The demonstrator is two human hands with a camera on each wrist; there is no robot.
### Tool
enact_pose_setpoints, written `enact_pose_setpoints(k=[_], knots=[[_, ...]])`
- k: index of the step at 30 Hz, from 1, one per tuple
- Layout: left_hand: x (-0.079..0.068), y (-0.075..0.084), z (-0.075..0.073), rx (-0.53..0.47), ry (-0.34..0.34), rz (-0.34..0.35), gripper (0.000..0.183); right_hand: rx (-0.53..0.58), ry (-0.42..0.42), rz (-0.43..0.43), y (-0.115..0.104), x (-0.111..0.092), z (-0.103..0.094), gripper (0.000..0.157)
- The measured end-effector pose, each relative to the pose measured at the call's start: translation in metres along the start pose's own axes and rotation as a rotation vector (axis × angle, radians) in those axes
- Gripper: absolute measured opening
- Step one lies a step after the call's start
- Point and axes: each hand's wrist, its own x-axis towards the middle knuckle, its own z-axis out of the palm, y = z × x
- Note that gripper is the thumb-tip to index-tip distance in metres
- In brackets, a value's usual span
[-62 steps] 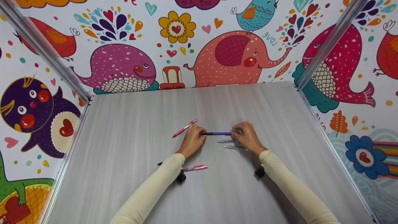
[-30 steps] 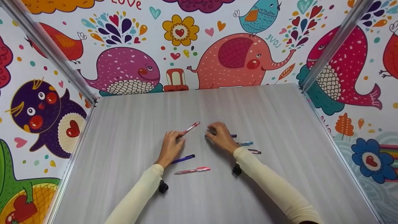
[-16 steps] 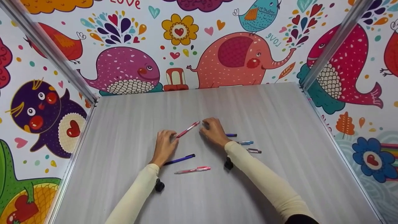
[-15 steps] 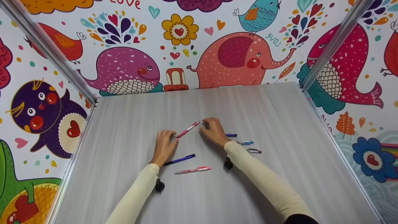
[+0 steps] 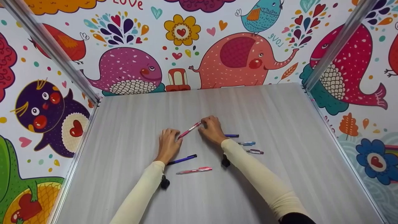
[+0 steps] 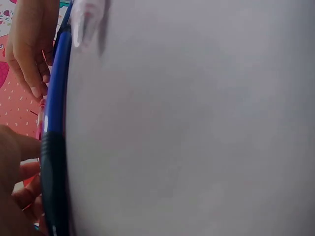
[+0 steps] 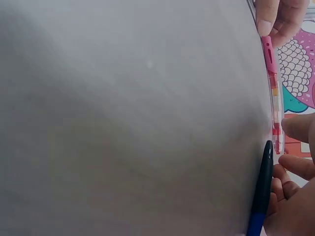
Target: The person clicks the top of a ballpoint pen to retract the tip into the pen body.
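Note:
A pink ballpoint pen (image 5: 189, 130) lies slanted on the table between the two hands. My left hand (image 5: 169, 143) has thumb and fingers at its lower left end and pinches it there; the right wrist view shows that pink end (image 7: 269, 54) under the fingertips. At the pen's upper right end, my right hand (image 5: 212, 129) has its thumb and fingertips around the tip, which they partly hide. Just in front of the left wrist lies a blue pen (image 5: 183, 159) with a black grip, large in the left wrist view. A clear pen with a pink clip (image 5: 196, 170) lies nearer the body.
Beside the right forearm lie a dark blue pen (image 5: 232, 135), a light blue pen (image 5: 247, 143) and a brownish pen (image 5: 255, 151), partly covered by the hand and sleeve. Patterned walls with metal posts (image 5: 335, 46) border the grey table (image 5: 149, 112).
The hands set a blue pen down at the right, then separated and came to the pink pen. In the last half second the right fingers have closed in on its upper end.

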Motion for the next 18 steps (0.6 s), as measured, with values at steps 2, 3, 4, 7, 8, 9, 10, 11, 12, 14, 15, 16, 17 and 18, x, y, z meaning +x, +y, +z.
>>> enact_pose_setpoints(k=[2,3,4,7,8,9,10,11,12,14,15,16,17,18], knots=[[0.0006,0.0009,0.0015,0.003,-0.010,0.002,0.024,-0.012,-0.001,-0.001,-0.0003,0.0001,0.0006,0.033],[0.0008,0.0014,0.0022,0.005,-0.013,0.005,0.023,-0.017,0.000,0.000,-0.0003,0.0001,0.0010,0.033],[0.0009,0.0019,0.0026,0.003,-0.017,0.006,0.021,-0.021,0.002,0.003,-0.0003,-0.0001,0.0015,0.033],[0.0006,0.0029,0.0033,-0.012,-0.018,0.016,0.017,-0.031,0.022,0.010,-0.0003,-0.0001,0.0023,0.032],[0.0004,0.0032,0.0032,-0.018,-0.015,0.020,0.016,-0.034,0.030,0.009,-0.0004,0.0000,0.0026,0.031],[0.0003,0.0035,0.0031,-0.021,-0.012,0.024,0.015,-0.035,0.036,0.008,-0.0007,-0.0001,0.0027,0.031],[0.0002,0.0036,0.0030,-0.022,-0.009,0.028,0.014,-0.039,0.043,0.005,-0.0009,-0.0002,0.0029,0.030],[0.0001,0.0037,0.0029,-0.025,-0.007,0.030,0.013,-0.043,0.048,0.001,-0.0012,-0.0002,0.0029,0.030],[0.0001,0.0037,0.0027,-0.026,-0.005,0.033,0.013,-0.049,0.053,-0.007,-0.0011,-0.0002,0.0032,0.029],[0.0002,0.0037,0.0023,-0.027,-0.003,0.035,0.011,-0.058,0.055,-0.021,-0.0017,-0.0008,0.0031,0.028],[0.0003,0.0036,0.0022,-0.023,-0.004,0.034,0.011,-0.058,0.053,-0.026,-0.0018,-0.0011,0.0029,0.028],[0.0005,0.0034,0.0019,-0.022,-0.006,0.033,0.010,-0.057,0.051,-0.031,-0.0022,-0.0014,0.0025,0.027],[0.0006,0.0032,0.0014,-0.024,-0.008,0.030,0.010,-0.052,0.046,-0.035,-0.0026,-0.0018,0.0019,0.027],[0.0007,0.0032,0.0007,-0.022,-0.012,0.028,0.010,-0.047,0.038,-0.039,-0.0029,-0.0020,0.0013,0.027]])
